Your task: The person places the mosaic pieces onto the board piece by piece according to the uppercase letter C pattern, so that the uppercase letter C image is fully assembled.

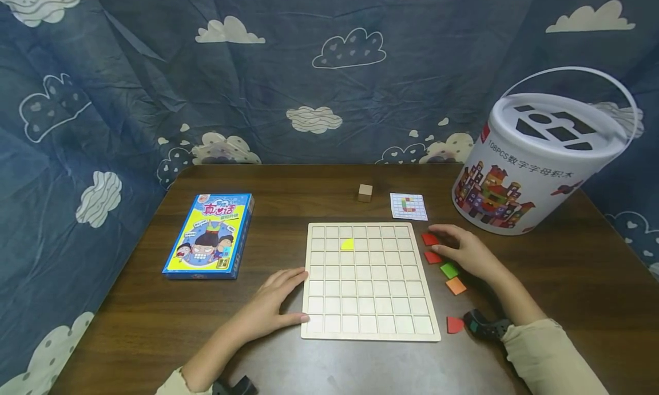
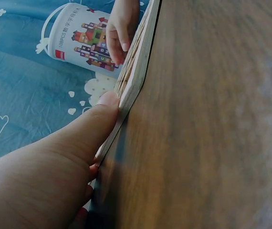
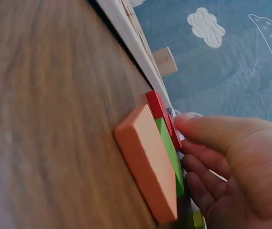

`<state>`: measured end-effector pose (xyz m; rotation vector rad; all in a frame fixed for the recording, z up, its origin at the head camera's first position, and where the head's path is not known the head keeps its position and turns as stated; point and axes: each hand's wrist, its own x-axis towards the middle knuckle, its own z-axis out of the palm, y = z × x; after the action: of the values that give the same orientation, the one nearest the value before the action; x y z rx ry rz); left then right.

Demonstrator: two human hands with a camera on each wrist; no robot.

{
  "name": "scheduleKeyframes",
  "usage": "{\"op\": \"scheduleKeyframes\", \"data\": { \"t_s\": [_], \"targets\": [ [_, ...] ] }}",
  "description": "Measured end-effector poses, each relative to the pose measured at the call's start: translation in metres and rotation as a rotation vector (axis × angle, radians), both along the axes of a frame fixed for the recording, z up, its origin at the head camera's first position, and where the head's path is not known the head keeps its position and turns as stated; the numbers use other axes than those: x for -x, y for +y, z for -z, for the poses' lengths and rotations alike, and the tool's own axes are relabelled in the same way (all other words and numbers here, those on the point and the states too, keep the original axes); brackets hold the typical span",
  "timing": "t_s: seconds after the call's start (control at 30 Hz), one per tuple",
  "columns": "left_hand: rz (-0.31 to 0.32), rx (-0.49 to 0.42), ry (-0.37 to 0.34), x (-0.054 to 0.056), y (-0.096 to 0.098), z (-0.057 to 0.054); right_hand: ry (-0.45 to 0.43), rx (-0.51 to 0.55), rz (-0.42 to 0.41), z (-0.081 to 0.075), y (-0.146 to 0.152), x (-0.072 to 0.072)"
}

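Note:
My left hand [image 1: 273,303] rests at the left edge of a pale wooden grid board [image 1: 304,280], thumb and fingertips touching its side. In the left wrist view, the thumb [image 2: 108,99] lies against the board's edge. One yellow rounded tile [image 1: 348,244] sits in an upper cell. Beside the board's right edge, my right hand [image 1: 465,249] has thumb and index finger at opposite sides of the upper red tile [image 1: 429,239], pinching it. Close below lie another red tile [image 1: 433,258], a green tile [image 1: 449,270] and an orange tile [image 1: 455,286].
A red rounded piece [image 1: 455,325] lies near the right wrist. Behind the board are a small wooden cube [image 1: 365,193] and a pattern card [image 1: 409,206]. A white lidded bucket [image 1: 515,183] stands at back right, a blue-yellow box [image 1: 208,237] at left.

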<state>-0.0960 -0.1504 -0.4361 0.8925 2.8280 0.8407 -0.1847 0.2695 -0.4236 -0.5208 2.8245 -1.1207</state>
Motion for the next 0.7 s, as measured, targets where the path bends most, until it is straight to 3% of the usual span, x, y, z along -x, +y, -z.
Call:
{"op": "scheduleKeyframes", "data": {
  "t_s": [0.4,0.7],
  "targets": [
    [-0.001,0.010,-0.008,0.001,0.000,0.001,0.076,-0.121,0.027,-0.001,-0.006,0.003],
    [-0.009,0.013,-0.012,0.001,0.000,0.002,0.058,-0.056,0.019,-0.024,-0.014,0.003]
  ]
}}
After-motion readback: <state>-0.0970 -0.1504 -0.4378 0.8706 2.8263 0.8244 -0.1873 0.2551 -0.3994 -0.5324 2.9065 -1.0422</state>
